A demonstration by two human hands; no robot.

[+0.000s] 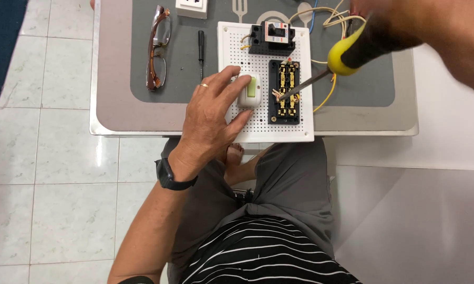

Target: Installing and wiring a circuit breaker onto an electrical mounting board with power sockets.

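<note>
Left hand: lies flat on the white perforated board, centre of the frame, palm down. Its fingers are loosely spread; fingertips touch the white switch with the pale green rocker, and the thumb rests on the board just below it. The grip is open and encloses nothing. A ring shows on one finger, a dark watch on the wrist.

Right hand: enters from the upper right of the frame, partly cut by the edge. Grip closed around the black and yellow handle of a screwdriver.

Screwdriver: slants down and to the left; its metal tip sits at the left side of the black terminal block, at the bared wire ends.

Terminal block: mounted upright on the right half of the board, brass contacts exposed, just right of the switch.

Breaker: small black unit at the top of the board, above the terminal block.

Wires: yellow and white leads loop off the board's upper right corner; one yellow lead curves down beside the block.

Surface: small grey table with a pale border, upper half of the frame, carrying the board.

Other items: brown-framed glasses at upper left; a small dark screwdriver between the glasses and the board; a white socket at the top edge.
</note>
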